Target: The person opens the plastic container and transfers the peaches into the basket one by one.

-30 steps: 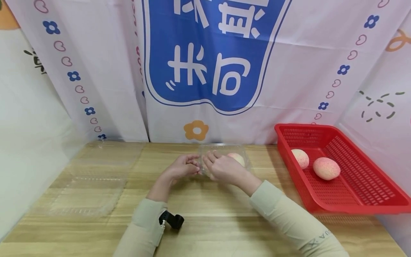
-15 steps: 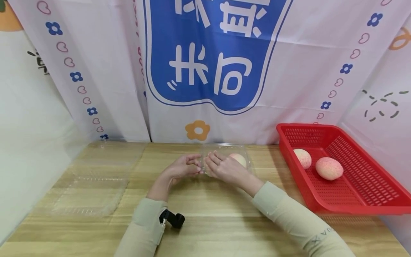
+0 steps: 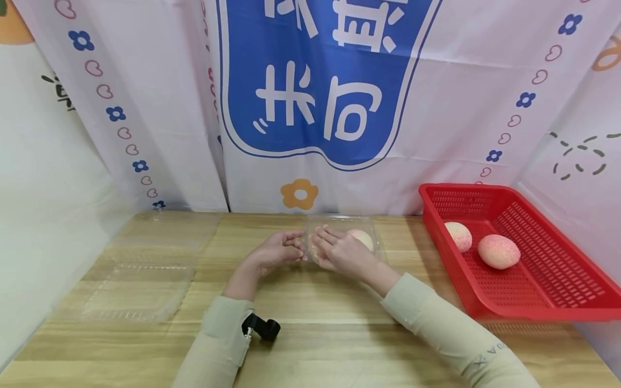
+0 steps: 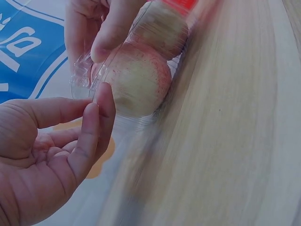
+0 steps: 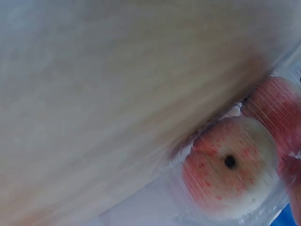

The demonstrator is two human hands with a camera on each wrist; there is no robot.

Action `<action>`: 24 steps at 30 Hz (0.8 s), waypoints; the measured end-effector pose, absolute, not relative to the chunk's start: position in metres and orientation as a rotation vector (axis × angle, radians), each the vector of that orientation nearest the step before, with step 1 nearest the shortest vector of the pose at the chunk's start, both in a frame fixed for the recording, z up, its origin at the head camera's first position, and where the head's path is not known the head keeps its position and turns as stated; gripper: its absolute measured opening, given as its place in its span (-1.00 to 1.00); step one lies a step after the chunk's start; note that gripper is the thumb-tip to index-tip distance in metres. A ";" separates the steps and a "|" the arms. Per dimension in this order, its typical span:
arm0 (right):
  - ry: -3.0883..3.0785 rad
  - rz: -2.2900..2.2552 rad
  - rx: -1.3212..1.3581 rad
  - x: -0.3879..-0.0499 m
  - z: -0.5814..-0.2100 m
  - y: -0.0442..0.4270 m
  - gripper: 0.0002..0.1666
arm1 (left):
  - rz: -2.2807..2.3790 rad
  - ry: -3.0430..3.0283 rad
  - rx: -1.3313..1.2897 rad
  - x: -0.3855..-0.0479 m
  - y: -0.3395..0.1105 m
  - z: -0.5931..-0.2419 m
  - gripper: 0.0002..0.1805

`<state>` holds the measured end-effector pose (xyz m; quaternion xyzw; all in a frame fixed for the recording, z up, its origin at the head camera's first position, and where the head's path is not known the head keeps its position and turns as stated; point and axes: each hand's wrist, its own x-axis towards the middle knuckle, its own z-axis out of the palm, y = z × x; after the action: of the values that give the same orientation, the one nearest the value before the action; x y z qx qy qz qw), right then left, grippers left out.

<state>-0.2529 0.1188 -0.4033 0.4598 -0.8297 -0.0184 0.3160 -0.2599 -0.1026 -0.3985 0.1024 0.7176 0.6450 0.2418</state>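
Observation:
A clear plastic clamshell box (image 3: 339, 220) stands at the back middle of the table, with two pink-speckled peaches (image 4: 141, 80) visible inside. The left hand (image 4: 61, 141) pinches the near left edge of the box between thumb and fingertips. Over the top of the box lies the right hand (image 3: 346, 253), its fingers fairly straight and touching the lid near the same corner. One peach (image 3: 361, 238) shows to the right of that hand in the head view; the right hand covers part of the box's contents. In the right wrist view, a peach (image 5: 230, 167) shows through the plastic.
At the right is a red perforated basket (image 3: 548, 311) holding two peaches (image 3: 498, 251). Another clear clamshell box (image 3: 136, 288) lies opened out at the left. A printed curtain (image 3: 262, 178) hangs along the table's back edge. The left sleeve carries a black mount (image 3: 262, 327).
The right hand's fingers have shifted very slightly over the lid. The left hand keeps its pinch on the box edge. The head view has moved a little.

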 end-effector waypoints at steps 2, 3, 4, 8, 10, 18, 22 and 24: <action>-2.250 -0.016 1.213 -0.251 -0.400 0.120 -0.48 | 1.765 1.953 0.293 -0.260 -0.103 -0.399 -0.31; -2.283 -0.008 1.217 -0.250 -0.398 0.120 -0.46 | 1.763 1.953 0.295 -0.260 -0.104 -0.399 -0.32; -2.319 0.003 1.220 -0.249 -0.396 0.121 -0.45 | 1.760 1.955 0.297 -0.260 -0.104 -0.399 -0.33; -2.434 0.053 1.224 -0.246 -0.388 0.125 -0.41 | 1.770 1.964 0.276 -0.261 -0.102 -0.401 -0.32; -2.472 0.111 1.209 -0.245 -0.386 0.129 -0.39 | 1.777 1.972 0.264 -0.262 -0.100 -0.404 -0.32; -2.582 0.412 1.055 -0.241 -0.374 0.162 -0.12 | 1.763 2.038 0.231 -0.262 -0.094 -0.407 -0.34; -2.708 0.529 0.923 -0.236 -0.369 0.182 0.02 | 1.729 2.070 0.216 -0.264 -0.094 -0.406 -0.36; -2.761 0.556 0.859 -0.233 -0.369 0.189 0.07 | 1.712 2.086 0.208 -0.265 -0.092 -0.406 -0.37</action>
<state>-0.2327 0.1895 -0.3691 0.2903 -0.9331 0.1880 0.0982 -0.2653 -0.0925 -0.4056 0.0750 0.7526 0.6176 0.2157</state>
